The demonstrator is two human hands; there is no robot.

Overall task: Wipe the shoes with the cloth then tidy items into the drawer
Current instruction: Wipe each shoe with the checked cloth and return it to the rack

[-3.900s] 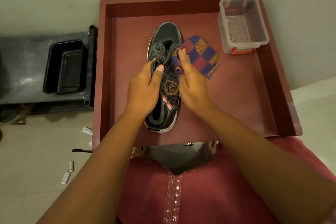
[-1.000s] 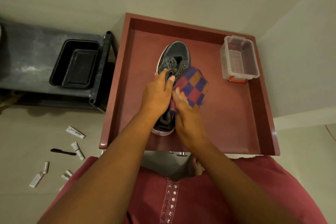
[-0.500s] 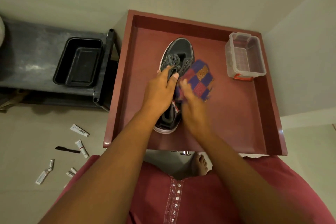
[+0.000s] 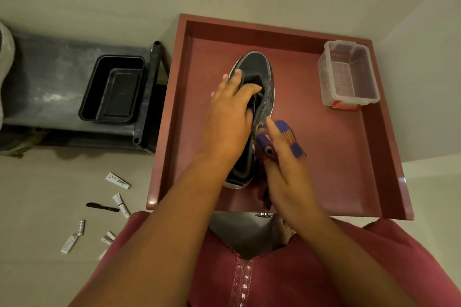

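On the far left we see a dark shelf (image 4: 62, 82) with a black tub (image 4: 112, 90) standing on it, and on the floor below several small tubes (image 4: 117, 180) and a thin dark tool (image 4: 102, 207) lie scattered; we judge these are the items that go away later.

Moving right, the red drawer (image 4: 169, 132) stands open, and the dark shoe (image 4: 257, 67) lies in it, toe pointing away from us, tipped onto its side. Our left hand (image 4: 229, 114) grips the shoe at its opening, thumb tucked inside the collar and fingers spread over the upper, holding it steady. Just beside it, our right hand (image 4: 284, 162) is clamped on the checked cloth (image 4: 287, 137), the fabric bunched in the palm and pressed against the shoe's right side near the lace eyelets.

We are in the wiping step. To do it well, we think we should keep the left grip firm so the shoe cannot roll, and draw the cloth in long strokes from heel to toe along the sidewall and the white sole edge. A fresh fold of cloth should face the shoe, and we should turn the shoe to reach its other side.

Far right, a clear plastic box (image 4: 349, 75) sits in the drawer's back corner, well apart from the work.
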